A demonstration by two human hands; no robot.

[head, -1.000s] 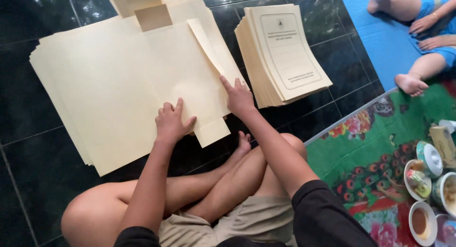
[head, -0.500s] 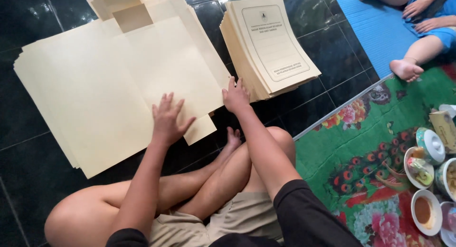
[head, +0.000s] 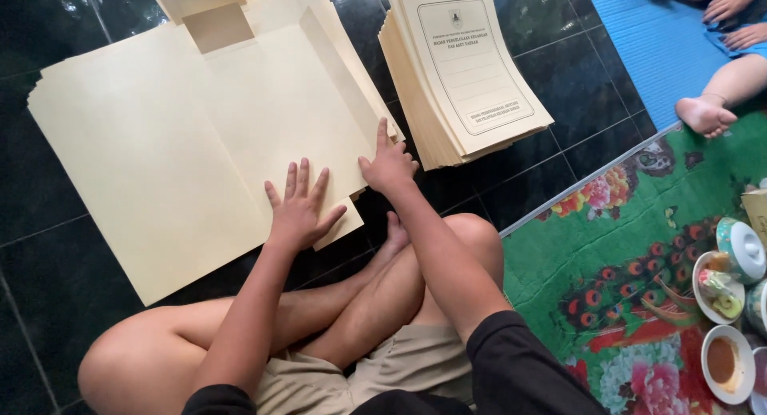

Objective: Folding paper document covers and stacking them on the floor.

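I see my left hand [head: 300,211] spread flat, fingers wide, on the cream folder sheet [head: 200,143] lying unfolded on the dark tiled floor [head: 48,303]; my right hand [head: 389,166] presses its folded right flap, gripping nothing.

The unfolded folder sheets [head: 184,143] are pale cream, plain and unmarked; the stack of folded folders [head: 467,71] is the same cream, its top cover bearing a thin dark ruled frame and dark print; the floor tiles [head: 48,303] are glossy black with faint green marbling and pale grout lines; the mat [head: 631,247] is bright green, patterned with pink and red flowers and peacock-feather eyes; the second mat [head: 655,39] is plain blue; the shorts [head: 399,367] are khaki; the sleeves [head: 519,375] are black; the bowls [head: 723,363] are white, one holding brown liquid.
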